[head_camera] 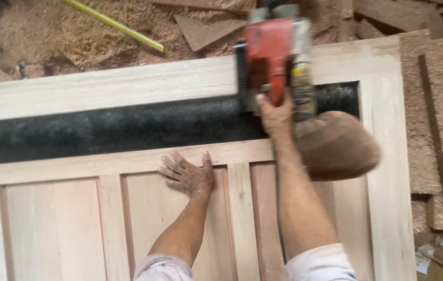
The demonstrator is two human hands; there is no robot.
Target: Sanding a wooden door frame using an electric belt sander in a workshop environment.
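Right hand (276, 112) clenched on red power tool (273, 57); left hand (187, 174) spread flat on wooden door (128, 86).
Tool: likely heavy, rigid; grip rear handle. Brown dust bag (336, 145) soft, beside wrist. Door beneath both hands: stiff, heavy; sawdust (50, 31) beyond.

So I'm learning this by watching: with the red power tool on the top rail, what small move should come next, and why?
Probably ease the red power tool a little further left along the top rail. The right hand grips its handle, the left hand lies flat, bracing the middle rail, and most of the top rail's length lies to the left.
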